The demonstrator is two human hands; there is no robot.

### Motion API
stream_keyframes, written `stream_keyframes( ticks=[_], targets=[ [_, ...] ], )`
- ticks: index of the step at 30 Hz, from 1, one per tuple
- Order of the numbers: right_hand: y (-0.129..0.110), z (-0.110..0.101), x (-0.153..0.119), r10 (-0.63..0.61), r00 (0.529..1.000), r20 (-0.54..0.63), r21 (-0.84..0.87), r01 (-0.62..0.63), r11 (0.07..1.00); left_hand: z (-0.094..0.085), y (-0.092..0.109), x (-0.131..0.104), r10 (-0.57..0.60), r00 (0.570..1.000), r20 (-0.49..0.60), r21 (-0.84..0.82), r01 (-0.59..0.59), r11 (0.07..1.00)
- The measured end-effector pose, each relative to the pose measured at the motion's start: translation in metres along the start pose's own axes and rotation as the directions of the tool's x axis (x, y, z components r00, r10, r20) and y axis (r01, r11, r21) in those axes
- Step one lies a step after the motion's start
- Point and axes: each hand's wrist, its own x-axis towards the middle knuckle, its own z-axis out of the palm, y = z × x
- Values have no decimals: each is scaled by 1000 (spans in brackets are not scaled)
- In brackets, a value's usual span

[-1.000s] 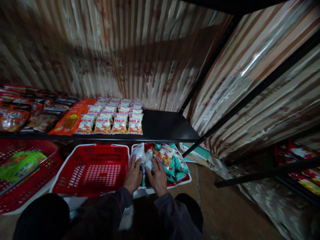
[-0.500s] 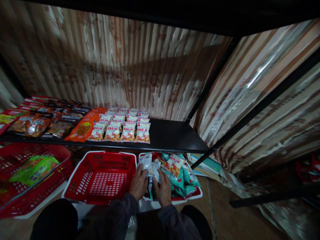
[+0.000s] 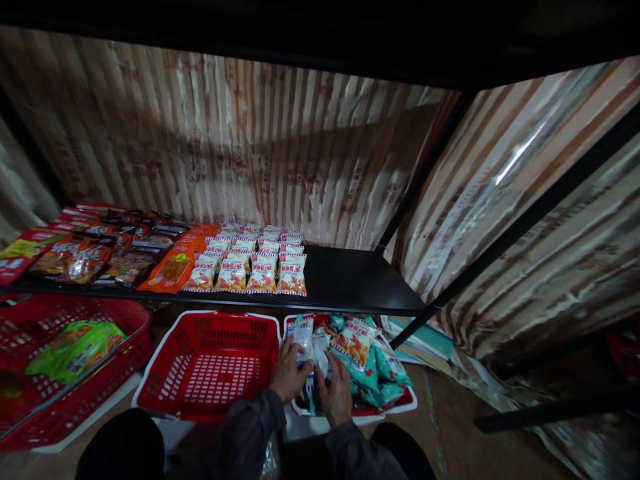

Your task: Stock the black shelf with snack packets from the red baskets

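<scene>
My left hand is at the left side of a red basket with a white rim, its fingers closed around the lower part of a pale snack bag. Close beside it, my right hand has its thumb and fingers bent about the lower end of a second pale snack bag. An orange-and-white snack bag lies face up on top of several teal snack bags in the same basket. Part of the basket's contents is hidden under my hands.
A second red basket stands to the left, and beyond it a third one with green packets. Above them, a black shelf carries rows of white-and-orange bags and other snacks. A slanting black post is on the right.
The whole view has shifted, so shelf and baskets appear lower and slightly further right. Both hands remain at the pale bags in the right basket, with slight finger movement.
</scene>
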Motion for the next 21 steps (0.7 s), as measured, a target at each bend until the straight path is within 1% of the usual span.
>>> stream_keyframes(
  ticks=[3, 7, 9, 11, 12, 15, 17, 19, 21],
  targets=[
    [0, 0, 1, -6, 1000, -21, 13, 6, 1000, 0, 5, -1, 13, 1000, -15, -3, -13, 1000],
    [1, 1, -1, -23, 1000, -17, 0, 23, 1000, -2, 11, -6, -10, 998, 66, 2, 10, 1000],
    [2, 1, -2, -24, 1000, -1, -26, 24, 999, -4, 11, -8, -1, 999, 54, -12, 2, 1000],
    [3, 1, -2, -25, 1000, 7, -49, 25, 998, -5, 9, -8, 14, 1000, 19, -21, -13, 1000],
    [3, 1, -2, -29, 1000, 7, -56, 29, 998, -5, 7, -8, 14, 1000, 21, -19, -13, 1000],
    [5, 2, -1, -36, 999, 0, -65, 36, 997, -3, 0, -6, 11, 995, 95, 6, -12, 1000],
    [6, 2, -1, -30, 1000, 3, -69, 30, 997, -1, -5, -3, 41, 990, 135, 21, -44, 999],
    [8, 3, 0, -24, 1000, 14, -73, 25, 997, -1, -9, -1, 67, 988, 141, 26, -72, 997],
    [9, 2, 1, -23, 999, 27, -78, 25, 997, -2, -10, 1, 63, 991, 117, 29, -67, 997]
  ],
)
